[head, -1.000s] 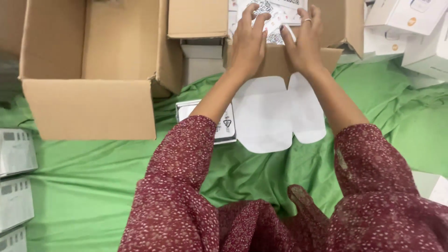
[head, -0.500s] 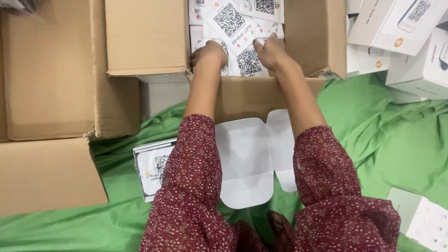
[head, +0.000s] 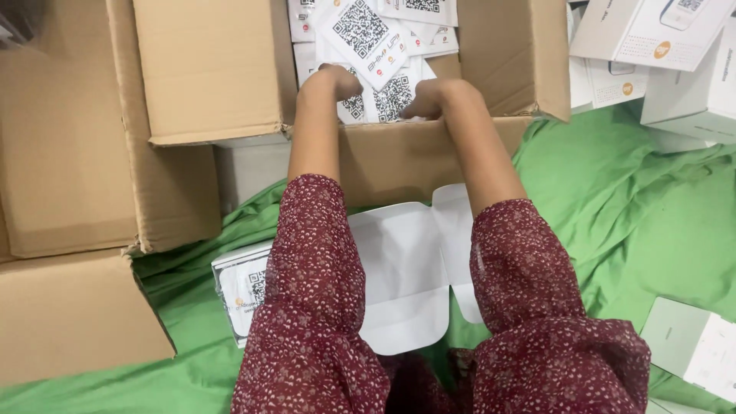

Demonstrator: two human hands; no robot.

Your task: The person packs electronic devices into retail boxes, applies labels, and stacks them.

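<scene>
White printed cards [head: 368, 34] with black square codes lie piled inside the open brown cardboard box [head: 491, 46]. Both hands reach in: left hand [head: 337, 80] and right hand [head: 429, 98] curl onto the cards, their grip unclear. One flat white carton blank [head: 402, 268] lies on the green cloth [head: 629, 207] below.

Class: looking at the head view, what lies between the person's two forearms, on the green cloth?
A flat white die-cut carton blank lies there, unfolded, seen in the head view.

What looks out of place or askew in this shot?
The printed cards inside the cardboard box lie tilted and overlapping, not stacked square. The left hand and right hand reach among them. Nothing looks damaged or spilled.
</scene>
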